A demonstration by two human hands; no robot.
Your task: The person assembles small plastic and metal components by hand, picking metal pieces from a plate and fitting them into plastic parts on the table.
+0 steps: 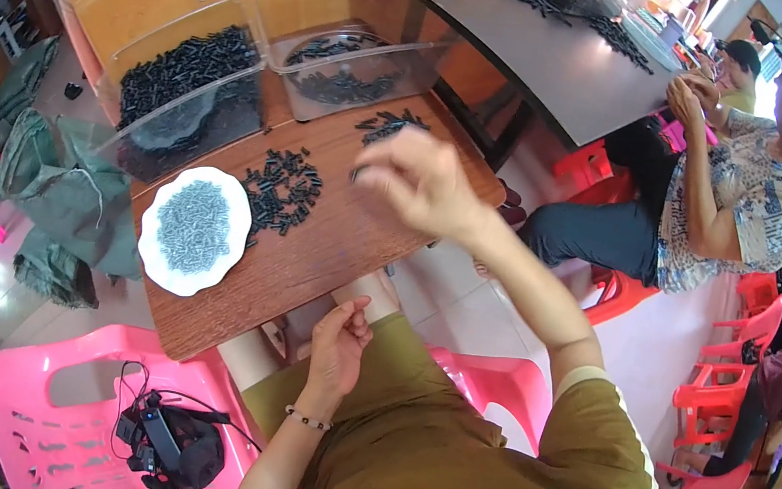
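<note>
My right hand hangs over the wooden tabletop, slightly smeared by motion. Its fingers are pinched, with a small black piece at their tips. Close to my lap, my left hand has its thumb and fingers drawn together; whatever it may hold is too small to make out. A loose pile of short black tubes lies left of my right hand, and a smaller pile of black tubes lies just beyond it. On the tabletop's left side, a white scalloped plate bears many small, clear or silvery pieces.
Two clear plastic bins, one full of black tubes and one partly filled, stand along the far side. A dark table adjoins at the back right, where another person sits. A pink chair with cables stands at lower left.
</note>
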